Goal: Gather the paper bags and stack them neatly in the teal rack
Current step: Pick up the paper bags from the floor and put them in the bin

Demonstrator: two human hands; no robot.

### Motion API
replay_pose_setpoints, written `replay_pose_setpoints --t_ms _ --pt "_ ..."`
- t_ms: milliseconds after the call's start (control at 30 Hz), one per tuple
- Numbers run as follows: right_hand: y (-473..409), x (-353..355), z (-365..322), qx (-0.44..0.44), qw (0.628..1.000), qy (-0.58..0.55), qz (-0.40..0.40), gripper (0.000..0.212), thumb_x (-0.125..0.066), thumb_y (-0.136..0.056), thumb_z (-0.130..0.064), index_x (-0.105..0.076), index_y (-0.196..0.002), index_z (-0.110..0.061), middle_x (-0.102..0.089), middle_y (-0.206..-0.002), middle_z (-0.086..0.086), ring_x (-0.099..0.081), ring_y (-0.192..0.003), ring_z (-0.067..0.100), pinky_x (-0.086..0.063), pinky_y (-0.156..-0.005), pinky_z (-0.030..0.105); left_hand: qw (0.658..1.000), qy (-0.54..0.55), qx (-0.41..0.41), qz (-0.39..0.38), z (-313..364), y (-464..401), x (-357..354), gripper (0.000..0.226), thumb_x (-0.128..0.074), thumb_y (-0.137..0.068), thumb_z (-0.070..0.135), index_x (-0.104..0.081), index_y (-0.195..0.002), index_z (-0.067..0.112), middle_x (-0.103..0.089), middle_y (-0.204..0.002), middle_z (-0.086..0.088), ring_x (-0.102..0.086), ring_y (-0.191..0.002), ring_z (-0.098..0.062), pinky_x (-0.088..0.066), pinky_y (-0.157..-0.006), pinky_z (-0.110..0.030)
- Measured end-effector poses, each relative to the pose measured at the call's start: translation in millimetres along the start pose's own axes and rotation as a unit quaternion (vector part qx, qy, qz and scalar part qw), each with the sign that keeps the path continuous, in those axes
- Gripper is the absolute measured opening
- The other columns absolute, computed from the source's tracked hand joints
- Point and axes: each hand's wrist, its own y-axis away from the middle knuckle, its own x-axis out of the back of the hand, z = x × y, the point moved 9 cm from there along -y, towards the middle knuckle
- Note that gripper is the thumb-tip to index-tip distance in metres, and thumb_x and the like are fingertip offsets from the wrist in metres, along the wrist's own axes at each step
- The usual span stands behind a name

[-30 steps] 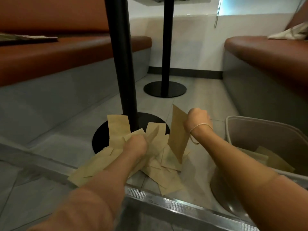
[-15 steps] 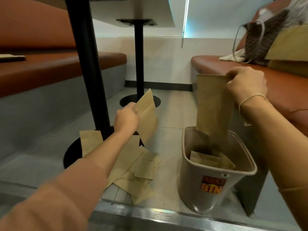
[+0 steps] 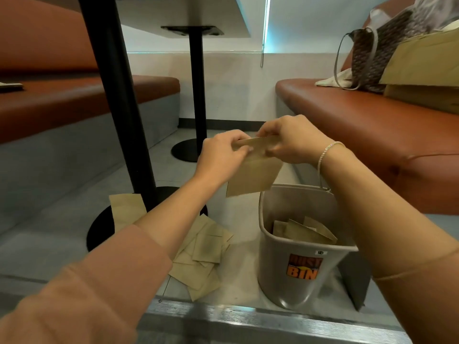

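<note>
Both hands hold one brown paper bag (image 3: 253,173) by its top edge, in the air above and left of a grey bin (image 3: 278,259) labelled BIN. My left hand (image 3: 222,155) pinches the bag's left corner. My right hand (image 3: 291,139) pinches its right corner. Several paper bags (image 3: 301,230) stand inside the bin. A loose pile of paper bags (image 3: 201,259) lies on the floor left of the bin, and one more paper bag (image 3: 126,209) leans by the table's black base. No teal rack is visible.
A black table post (image 3: 116,100) rises left of my arms, a second post (image 3: 198,90) stands farther back. Orange benches run along both sides. The right bench (image 3: 372,115) carries a patterned handbag (image 3: 372,53) and large brown bags. A metal floor strip (image 3: 248,316) crosses below.
My right hand has let its earlier bag drop into the bin and come left to meet my left hand. Both now hold the bag that my left hand lifted from the pile.
</note>
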Motion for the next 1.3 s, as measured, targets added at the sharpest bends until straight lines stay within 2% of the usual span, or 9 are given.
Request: replay_pose_setpoints --t_ms 67,233,433,533,700,833,933,1067,1300 --pt "-0.4 7.1 2.2 -0.011 0.999 0.026 0.024 0.029 -0.055 -0.085 -0.011 -0.067 -0.109 -0.021 -0.066 -0.108 0.009 -0.058 -0.101 0.028 -0.048 -0.088 0.034 1.0 0.021 -0.009 0.007 8.7 0.3 1.0 0.005 -0.065 -0.086 0.025 -0.067 -0.087 0.03 -0.063 -0.081 0.014 -0.057 -0.084 -0.007 -0.05 -0.077 -0.027" --pt "5.2 36.3 36.3 -0.102 0.988 0.076 0.088 0.032 -0.052 -0.085 -0.009 -0.065 -0.11 -0.025 -0.06 -0.116 0.015 -0.054 -0.107 0.037 -0.044 -0.086 0.036 0.999 0.031 0.027 0.006 -9.6 0.0 -1.7 0.027 -0.066 -0.086 0.025 -0.061 -0.113 0.022 -0.061 -0.098 0.008 -0.056 -0.09 -0.007 -0.046 -0.084 -0.021" --pt "4.2 -4.9 96.5 -0.235 0.966 0.1 -0.035 0.033 -0.053 -0.085 -0.009 -0.062 -0.117 -0.012 -0.057 -0.12 0.018 -0.055 -0.106 0.038 -0.046 -0.09 0.039 0.981 -0.07 0.14 -0.114 -94.7 27.6 -30.1 0.021 -0.062 -0.089 0.024 -0.061 -0.109 0.021 -0.064 -0.109 0.002 -0.058 -0.104 -0.015 -0.048 -0.093 -0.032" --pt "8.5 -46.0 97.5 -0.231 0.964 0.107 -0.08 0.03 -0.056 -0.083 -0.011 -0.065 -0.112 -0.011 -0.063 -0.112 0.015 -0.06 -0.097 0.035 -0.051 -0.087 0.038 0.962 -0.125 0.179 -0.163 -134.5 48.4 -38.5 0.019 -0.061 -0.089 0.023 -0.063 -0.107 0.021 -0.065 -0.11 0.0 -0.059 -0.103 -0.018 -0.05 -0.091 -0.038" --pt "-1.6 -86.6 58.6 -0.189 0.981 0.042 -0.014 0.024 -0.057 -0.088 -0.016 -0.065 -0.111 -0.013 -0.064 -0.11 0.012 -0.061 -0.096 0.03 -0.052 -0.087 0.039 0.934 -0.187 0.227 -0.204 -196.8 81.9 -45.8 0.016 -0.053 -0.09 0.019 -0.064 -0.102 0.017 -0.065 -0.106 -0.003 -0.059 -0.1 -0.022 -0.05 -0.089 -0.036" --pt "-9.8 -133.6 -0.7 -0.11 0.993 -0.051 -0.004 0.02 -0.053 -0.092 -0.02 -0.064 -0.108 -0.02 -0.064 -0.105 0.006 -0.061 -0.095 0.025 -0.053 -0.086 0.039 0.904 -0.232 0.274 -0.234 -249.4 106.3 -49.2 0.023 -0.046 -0.091 0.018 -0.062 -0.109 0.016 -0.062 -0.115 -0.005 -0.056 -0.107 -0.025 -0.046 -0.09 -0.034" --pt "-10.5 -203.5 -22.6 -0.103 0.99 -0.069 -0.071 0.018 -0.052 -0.09 -0.018 -0.066 -0.103 -0.018 -0.065 -0.104 0.006 -0.061 -0.095 0.025 -0.053 -0.084 0.037 0.874 -0.279 0.283 -0.278 -282.4 121.0 -51.1 0.031 -0.048 -0.092 0.021 -0.055 -0.121 0.012 -0.056 -0.125 -0.011 -0.052 -0.115 -0.028 -0.045 -0.093 -0.035" --pt "5.2 -310.9 -12.3 -0.178 0.958 -0.093 -0.205 0.023 -0.054 -0.087 -0.016 -0.064 -0.107 -0.014 -0.063 -0.11 0.009 -0.06 -0.1 0.026 -0.052 -0.087 0.036 0.838 -0.314 0.308 -0.325 -326.6 141.7 -54.4 0.04 -0.05 -0.094 0.026 -0.045 -0.13 0.01 -0.049 -0.132 -0.012 -0.049 -0.119 -0.028 -0.043 -0.09 -0.032" --pt "17.8 -412.8 -9.7 -0.149 0.945 -0.03 -0.291 0.045 -0.056 -0.088 -0.021 -0.043 -0.131 -0.016 -0.046 -0.131 0.01 -0.038 -0.124 0.028 -0.041 -0.096 0.035 0.834 -0.327 0.312 -0.317 -382.3 146.6 -70.7 0.046 -0.049 -0.093 0.02 -0.035 -0.135 0.006 -0.039 -0.136 -0.015 -0.037 -0.125 -0.03 -0.038 -0.097 -0.035"
